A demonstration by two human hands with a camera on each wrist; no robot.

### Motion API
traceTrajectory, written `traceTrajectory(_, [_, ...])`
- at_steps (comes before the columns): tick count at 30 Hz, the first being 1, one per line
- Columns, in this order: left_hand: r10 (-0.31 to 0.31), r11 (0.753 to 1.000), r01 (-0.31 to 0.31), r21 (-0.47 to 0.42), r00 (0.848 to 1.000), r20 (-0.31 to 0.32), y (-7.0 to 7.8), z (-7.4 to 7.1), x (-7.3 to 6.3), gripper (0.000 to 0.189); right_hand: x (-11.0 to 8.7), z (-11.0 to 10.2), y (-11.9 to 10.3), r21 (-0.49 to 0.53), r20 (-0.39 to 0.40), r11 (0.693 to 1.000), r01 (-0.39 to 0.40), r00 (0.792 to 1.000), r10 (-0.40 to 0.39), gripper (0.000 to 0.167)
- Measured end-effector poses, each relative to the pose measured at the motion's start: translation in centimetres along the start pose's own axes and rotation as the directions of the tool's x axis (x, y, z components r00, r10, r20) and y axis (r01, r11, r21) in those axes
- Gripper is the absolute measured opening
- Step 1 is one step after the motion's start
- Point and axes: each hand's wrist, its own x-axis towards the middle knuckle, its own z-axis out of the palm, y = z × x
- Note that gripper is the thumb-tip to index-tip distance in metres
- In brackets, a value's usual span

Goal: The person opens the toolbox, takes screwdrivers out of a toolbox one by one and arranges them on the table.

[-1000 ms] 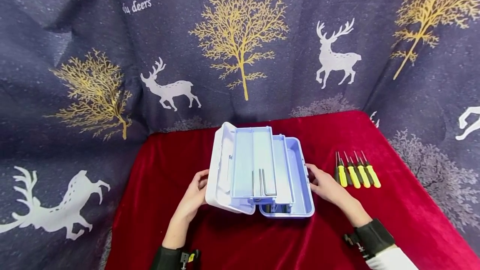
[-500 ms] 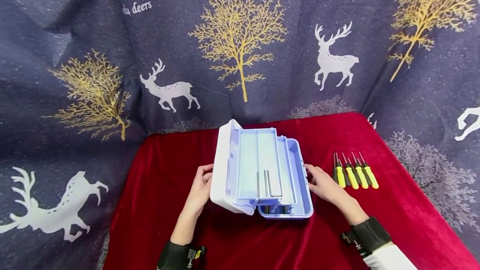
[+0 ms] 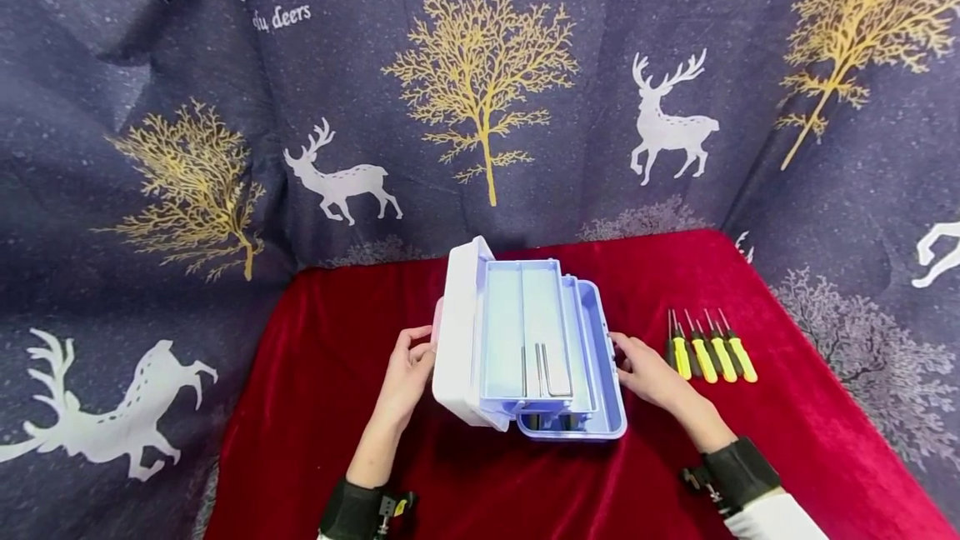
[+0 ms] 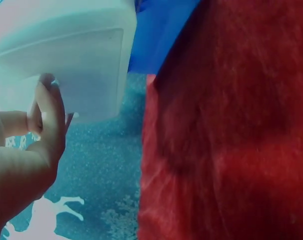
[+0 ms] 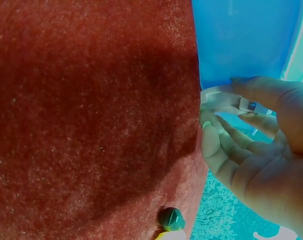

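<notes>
A blue toolbox (image 3: pixel 613 373) stands on the red cloth with its stepped trays spread out and its white lid (image 3: pixel 456 332) raised at the left. Several L-shaped hex keys (image 3: pixel 542 369) lie in the upper tray (image 3: pixel 504 323). My left hand (image 3: pixel 408 369) rests its bent fingers against the lid's outer face; the left wrist view shows fingertips (image 4: pixel 47 81) touching the pale lid (image 4: pixel 86 65). A pinkish part (image 3: pixel 437 319) shows behind the lid. On the other side, my right hand (image 3: pixel 647 367) pinches a whitish latch (image 5: pixel 224 100) on the box's right wall.
Several yellow-and-black screwdrivers (image 3: pixel 712 352) lie in a row to the right of my right hand. Dark items (image 3: pixel 551 421), partly hidden, sit low in the box beneath the trays. A dark curtain (image 3: pixel 337 65) with deer and trees hangs behind the red-covered table (image 3: pixel 337 315).
The white lid has swung upward and to the right, with my left hand following it. The upper trays and hex keys have shifted slightly right. My right hand stays at the box's right wall.
</notes>
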Motion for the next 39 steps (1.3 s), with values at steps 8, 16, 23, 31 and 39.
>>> traceTrajectory(8, [0.051, 0.999, -0.051, -0.012, 0.998, 0.028, 0.1, 1.5, -0.1, 0.036, -0.1, 0.0, 0.0, -0.011, -0.01, 1.0, 0.007, 1.0, -0.007, 0.051])
traceTrajectory(16, [0.106, 0.993, -0.109, 0.037, 0.991, 0.086, -0.1, 3.0, -0.2, 0.042, -0.1, -0.1, 0.0, -0.016, -0.003, 1.0, -0.01, 1.0, 0.01, 0.05])
traceTrajectory(23, [0.174, 0.982, -0.182, 0.056, 0.977, 0.123, 0.0, 4.1, 0.1, 0.027, 0.0, -0.4, 0.0, 0.018, 0.023, 0.999, -0.029, 0.999, 0.028, 0.05])
traceTrajectory(31, [0.297, 0.946, -0.32, 0.055, 0.921, 0.251, -0.1, 5.2, 0.6, 0.023, 0.0, -0.5, -0.1, 0.038, 0.047, 0.998, -0.041, 0.998, 0.04, 0.05])
traceTrajectory(39, [0.358, 0.91, -0.405, 0.091, 0.876, 0.322, 0.2, 7.1, 0.6, 0.029, 0.2, -0.4, -0.2, -0.035, 0.038, 0.997, -0.063, 0.997, 0.064, 0.046])
